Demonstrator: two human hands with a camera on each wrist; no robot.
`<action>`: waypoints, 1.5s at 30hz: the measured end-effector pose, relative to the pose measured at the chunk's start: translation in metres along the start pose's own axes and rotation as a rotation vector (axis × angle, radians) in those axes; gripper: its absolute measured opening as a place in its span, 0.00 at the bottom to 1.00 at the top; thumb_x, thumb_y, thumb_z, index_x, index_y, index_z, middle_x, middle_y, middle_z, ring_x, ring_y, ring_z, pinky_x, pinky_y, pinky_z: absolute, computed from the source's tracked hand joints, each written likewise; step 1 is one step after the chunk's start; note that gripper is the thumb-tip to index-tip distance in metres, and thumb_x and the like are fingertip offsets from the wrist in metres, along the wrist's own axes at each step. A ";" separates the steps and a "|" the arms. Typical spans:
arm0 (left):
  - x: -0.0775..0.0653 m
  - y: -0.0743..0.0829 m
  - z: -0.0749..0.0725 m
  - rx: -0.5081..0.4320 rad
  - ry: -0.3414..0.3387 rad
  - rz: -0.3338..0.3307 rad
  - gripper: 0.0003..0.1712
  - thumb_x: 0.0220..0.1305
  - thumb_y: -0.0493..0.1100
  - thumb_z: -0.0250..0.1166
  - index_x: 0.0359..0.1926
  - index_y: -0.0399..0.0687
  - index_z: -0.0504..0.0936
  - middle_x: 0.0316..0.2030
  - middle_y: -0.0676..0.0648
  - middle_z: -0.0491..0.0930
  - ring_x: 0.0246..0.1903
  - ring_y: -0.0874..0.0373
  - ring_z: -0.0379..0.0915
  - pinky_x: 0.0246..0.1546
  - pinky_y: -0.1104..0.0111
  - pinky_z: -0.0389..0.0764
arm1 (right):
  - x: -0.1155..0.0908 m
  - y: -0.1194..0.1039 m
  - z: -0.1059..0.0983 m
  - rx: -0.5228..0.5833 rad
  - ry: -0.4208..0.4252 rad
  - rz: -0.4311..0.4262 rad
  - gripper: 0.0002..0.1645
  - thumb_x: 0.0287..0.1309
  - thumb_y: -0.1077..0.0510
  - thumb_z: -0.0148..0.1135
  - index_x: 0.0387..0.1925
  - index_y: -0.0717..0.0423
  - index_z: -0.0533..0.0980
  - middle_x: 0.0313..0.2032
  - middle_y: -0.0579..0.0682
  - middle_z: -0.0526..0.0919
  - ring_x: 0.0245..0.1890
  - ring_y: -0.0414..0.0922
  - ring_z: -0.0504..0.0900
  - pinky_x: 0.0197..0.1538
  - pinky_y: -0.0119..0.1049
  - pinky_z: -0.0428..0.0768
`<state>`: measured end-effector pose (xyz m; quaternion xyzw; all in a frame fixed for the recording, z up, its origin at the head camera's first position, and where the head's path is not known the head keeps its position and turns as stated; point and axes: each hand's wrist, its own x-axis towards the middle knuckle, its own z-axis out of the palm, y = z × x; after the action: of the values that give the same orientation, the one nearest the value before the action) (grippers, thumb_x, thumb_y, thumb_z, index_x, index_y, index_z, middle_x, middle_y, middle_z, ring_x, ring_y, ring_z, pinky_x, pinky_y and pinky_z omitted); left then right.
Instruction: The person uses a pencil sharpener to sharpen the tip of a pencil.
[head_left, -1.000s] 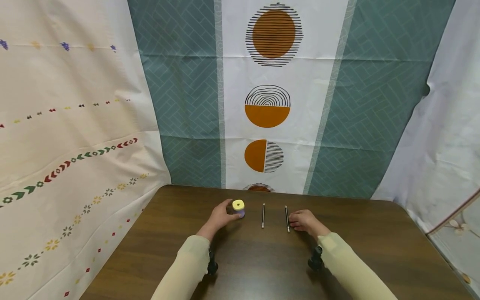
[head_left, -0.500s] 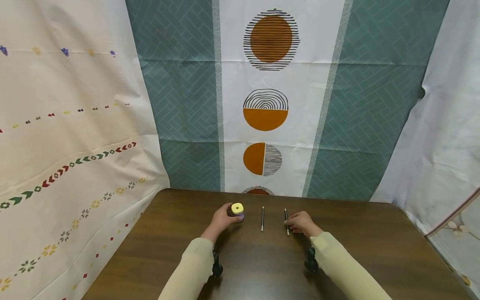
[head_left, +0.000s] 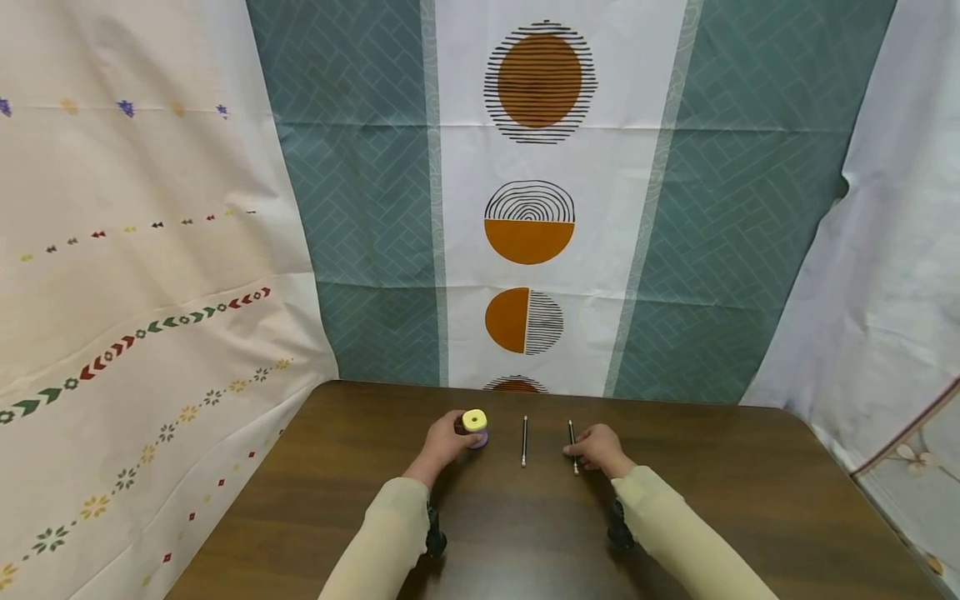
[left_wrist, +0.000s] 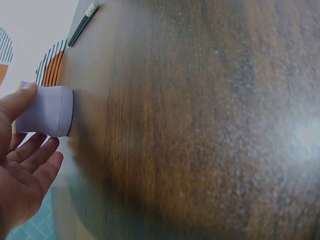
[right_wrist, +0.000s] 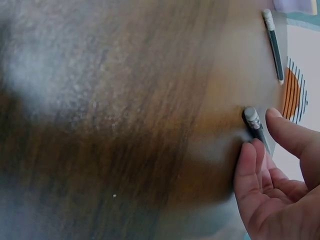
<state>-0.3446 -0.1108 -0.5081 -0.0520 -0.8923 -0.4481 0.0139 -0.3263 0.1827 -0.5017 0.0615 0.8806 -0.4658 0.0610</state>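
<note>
My left hand (left_wrist: pixel 22 182) grips the purple container (left_wrist: pixel 47 111), right hand (right_wrist: pixel 280 200) has fingers (right_wrist: pixel 246 167) parted around one pencil (right_wrist: pixel 254 121), likely grasping step, pinch needed next.

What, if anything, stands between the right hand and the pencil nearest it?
Nothing visible does: the right hand is right at the nearest pencil. The other pencil lies apart, toward the left hand, out of the way.
</note>
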 end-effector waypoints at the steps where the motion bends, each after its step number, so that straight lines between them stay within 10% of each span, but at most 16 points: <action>1: 0.000 0.000 0.000 0.001 0.003 0.003 0.33 0.60 0.38 0.74 0.62 0.26 0.74 0.55 0.29 0.81 0.55 0.36 0.80 0.58 0.47 0.80 | 0.002 0.001 0.001 -0.009 0.000 -0.012 0.15 0.52 0.63 0.77 0.34 0.70 0.80 0.26 0.57 0.82 0.23 0.45 0.80 0.29 0.40 0.86; 45: -0.004 -0.003 -0.011 0.079 0.055 0.031 0.31 0.60 0.41 0.75 0.59 0.27 0.77 0.53 0.30 0.83 0.54 0.37 0.81 0.57 0.47 0.81 | -0.009 -0.002 -0.006 0.132 -0.047 0.004 0.24 0.66 0.65 0.57 0.57 0.81 0.72 0.45 0.71 0.83 0.36 0.51 0.85 0.39 0.46 0.88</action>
<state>-0.3408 -0.1219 -0.5040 -0.0531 -0.9078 -0.4134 0.0474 -0.3183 0.1864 -0.4948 0.0564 0.8462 -0.5241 0.0783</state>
